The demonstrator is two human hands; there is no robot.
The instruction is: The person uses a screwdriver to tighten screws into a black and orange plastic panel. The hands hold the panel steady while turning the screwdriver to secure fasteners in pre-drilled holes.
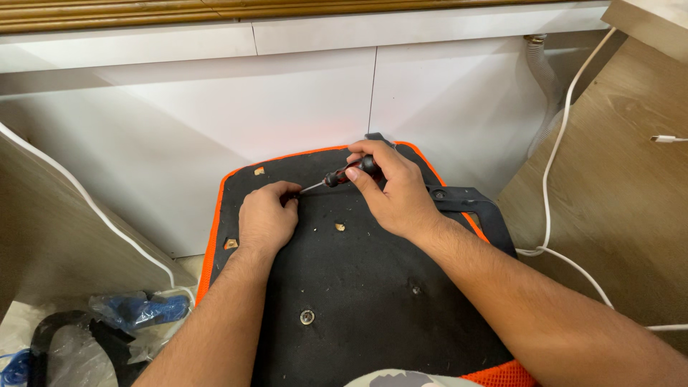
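the red-and-black screwdriver point(342, 174) lies nearly flat over the far part of the black, orange-edged seat underside point(358, 287), its tip at a spot beside the left hand point(266, 218). the right hand point(393, 188) pinches its handle with thumb and fingertips, while the left hand's fingers are curled together at the tip. to do this well, keep the tip seated and steadied, turning with even inward pressure.

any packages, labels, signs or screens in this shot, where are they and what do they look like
Crumpled clear plastic bag: on the floor at lower left, beside the black board, with blue parts showing through it.
No labels, signs or screens show.
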